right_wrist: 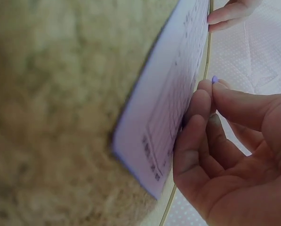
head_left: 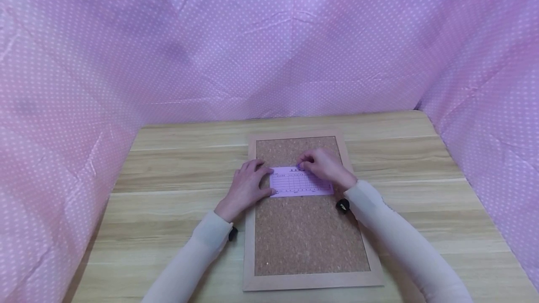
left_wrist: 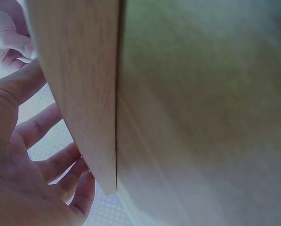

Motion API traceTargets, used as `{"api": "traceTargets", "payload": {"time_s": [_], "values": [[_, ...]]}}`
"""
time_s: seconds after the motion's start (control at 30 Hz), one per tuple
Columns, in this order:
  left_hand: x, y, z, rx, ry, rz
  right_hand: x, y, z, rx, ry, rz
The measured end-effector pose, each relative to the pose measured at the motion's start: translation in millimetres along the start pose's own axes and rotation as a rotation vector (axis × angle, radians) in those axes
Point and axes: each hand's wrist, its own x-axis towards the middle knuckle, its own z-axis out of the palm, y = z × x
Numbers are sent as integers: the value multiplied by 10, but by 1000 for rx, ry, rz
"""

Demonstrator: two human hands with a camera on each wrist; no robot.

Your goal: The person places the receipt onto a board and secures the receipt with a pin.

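Observation:
A pinkish printed form (head_left: 290, 183) with a ruled table lies across the upper half of a wood-framed cork board (head_left: 309, 237). My left hand (head_left: 248, 182) holds down the form's left edge with thumb and fingers spread apart. At the form's top edge, my right hand (head_left: 324, 165) pinches a small purple push pin (right_wrist: 214, 79) between thumb and fingertip. Its other fingers curl against the paper and cover part of the print. The pin's point is hidden by the fingers. In the left wrist view, the left fingers (left_wrist: 41, 125) reach over the board's wooden frame.
The cork board lies flat on a light wood-grain table (head_left: 168, 167). Pink polka-dot cloth (head_left: 269, 50) hangs behind the table and along both sides. A dark round object (head_left: 343, 206) sits at the right cuff, and another dark piece (head_left: 233, 234) at the left cuff.

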Motion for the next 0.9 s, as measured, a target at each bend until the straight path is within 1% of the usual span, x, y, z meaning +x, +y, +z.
{"api": "traceTargets", "payload": {"time_s": [0.4,0.63,0.9], "values": [[2,1,-2,9,3,-1,31,8,-9,-30,-30,-9],[6,-8,14,-4,9,1,53,-1,-6,-45,-50,11],[6,-2,7,-4,7,-5,66,-27,-18,-68,-70,13]]}}
